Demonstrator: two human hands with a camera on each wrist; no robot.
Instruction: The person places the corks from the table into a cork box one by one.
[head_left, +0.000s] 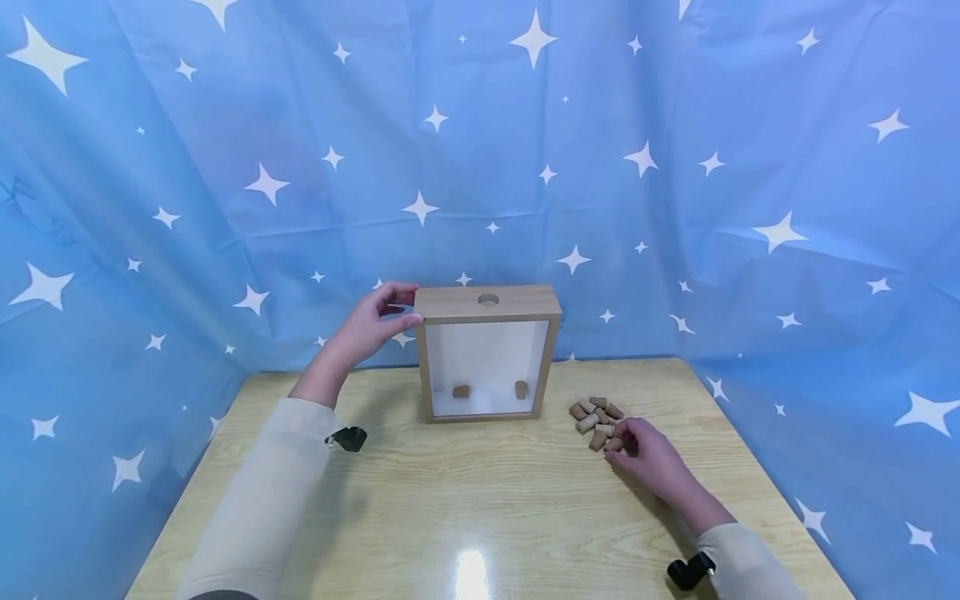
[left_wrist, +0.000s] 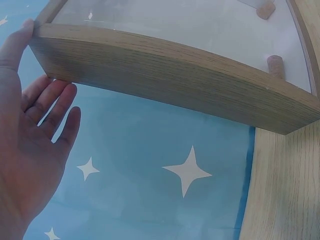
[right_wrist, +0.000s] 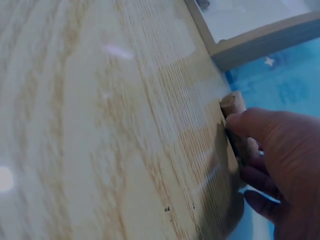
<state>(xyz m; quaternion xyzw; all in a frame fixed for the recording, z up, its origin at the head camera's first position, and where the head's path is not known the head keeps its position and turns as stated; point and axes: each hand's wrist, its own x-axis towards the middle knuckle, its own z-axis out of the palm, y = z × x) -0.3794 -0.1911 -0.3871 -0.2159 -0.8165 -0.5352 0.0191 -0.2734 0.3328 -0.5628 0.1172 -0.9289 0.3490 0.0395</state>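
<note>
— What occupies the left hand [head_left: 367, 327]?

— It grips a shallow, square, light-brown wooden box [head_left: 487, 354] by an upper corner, thumb on the front edge, fingertips at the back. The box stands upright on a pale wood-grain worktop [head_left: 420, 500], just right of that hand, with a round hole [head_left: 488, 300] in its top.

— And inside?

— Two brown corks sit low behind the front: a lying cork [head_left: 461, 392] nearer the left hand, an upright cork [head_left: 521, 389] nearer the right.

— Where is the right hand [head_left: 656, 462]?

— Well apart from the left and closer to the wearer, thumb and fingers pinching a short brown cork [head_left: 613, 444]. A loose pile of similar brown corks [head_left: 587, 424] lies just beyond its fingertips, between that hand and the box.

— The backdrop?

— Beyond both hands hangs a blue cloth printed with white four-pointed stars [head_left: 480, 167].
</note>
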